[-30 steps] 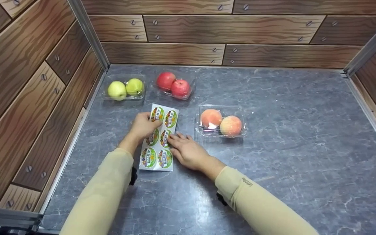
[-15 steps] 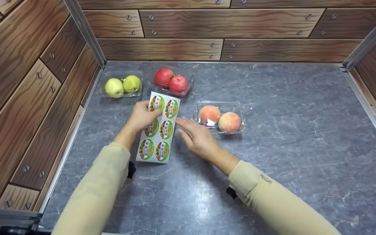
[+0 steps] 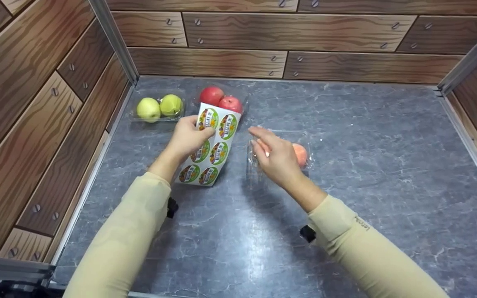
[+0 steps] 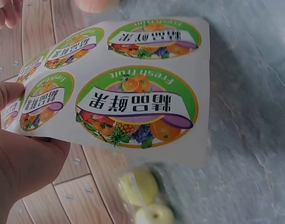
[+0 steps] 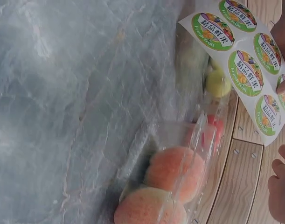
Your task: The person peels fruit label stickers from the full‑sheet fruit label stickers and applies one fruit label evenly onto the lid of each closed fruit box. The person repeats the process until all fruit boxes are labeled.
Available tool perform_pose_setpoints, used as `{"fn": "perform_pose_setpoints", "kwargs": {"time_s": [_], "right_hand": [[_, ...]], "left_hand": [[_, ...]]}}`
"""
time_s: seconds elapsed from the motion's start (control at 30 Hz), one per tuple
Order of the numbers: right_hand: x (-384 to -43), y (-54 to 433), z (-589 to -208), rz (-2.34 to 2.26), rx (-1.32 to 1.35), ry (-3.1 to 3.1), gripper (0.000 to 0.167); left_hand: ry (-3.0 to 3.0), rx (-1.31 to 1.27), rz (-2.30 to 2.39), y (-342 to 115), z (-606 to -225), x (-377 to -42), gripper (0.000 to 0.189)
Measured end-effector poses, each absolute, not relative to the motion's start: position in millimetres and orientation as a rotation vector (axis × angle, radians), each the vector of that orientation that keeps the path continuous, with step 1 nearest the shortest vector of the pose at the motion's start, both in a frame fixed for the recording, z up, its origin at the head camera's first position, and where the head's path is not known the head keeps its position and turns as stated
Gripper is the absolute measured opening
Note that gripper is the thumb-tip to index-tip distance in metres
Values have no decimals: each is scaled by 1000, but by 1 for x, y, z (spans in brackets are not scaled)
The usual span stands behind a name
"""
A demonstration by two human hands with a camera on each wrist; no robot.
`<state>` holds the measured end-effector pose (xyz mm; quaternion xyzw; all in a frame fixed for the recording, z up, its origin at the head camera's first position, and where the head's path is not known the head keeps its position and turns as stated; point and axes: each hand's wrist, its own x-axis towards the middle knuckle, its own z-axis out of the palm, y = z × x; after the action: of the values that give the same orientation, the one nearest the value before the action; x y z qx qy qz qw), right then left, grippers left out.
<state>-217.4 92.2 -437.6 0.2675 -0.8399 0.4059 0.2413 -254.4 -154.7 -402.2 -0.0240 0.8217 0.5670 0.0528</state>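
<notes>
A white sheet of round "Fresh fruit" stickers is lifted off the table, and my left hand pinches it by its left side, thumb on top. In the left wrist view the stickers face the camera and the sheet bows slightly. My right hand is apart from the sheet, fingers extended and holding nothing. It hovers over a clear plastic box with two peaches, partly hiding it in the head view. The right wrist view shows both peaches inside that box.
Two yellow-green fruits sit in a clear box at the back left. Beside them, another clear box holds two red apples, partly covered by the sheet in the head view. Wood-patterned walls border the grey marbled table.
My left hand has raised the sticker sheet and brought it farther back. The right hand has left the sheet's right edge and moved right, over the peach box.
</notes>
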Motion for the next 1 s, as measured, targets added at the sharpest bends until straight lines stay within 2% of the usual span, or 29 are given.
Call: {"fn": "perform_pose_setpoints", "kwargs": {"time_s": [0.57, 1.0], "right_hand": [[-235, 107, -427, 1137, 534, -2355, 37], [-231, 100, -439, 1094, 658, -2267, 18]], "left_hand": [[2476, 88, 1737, -120, -391, -253, 22], [2434, 133, 1736, -107, -390, -250, 18]]}}
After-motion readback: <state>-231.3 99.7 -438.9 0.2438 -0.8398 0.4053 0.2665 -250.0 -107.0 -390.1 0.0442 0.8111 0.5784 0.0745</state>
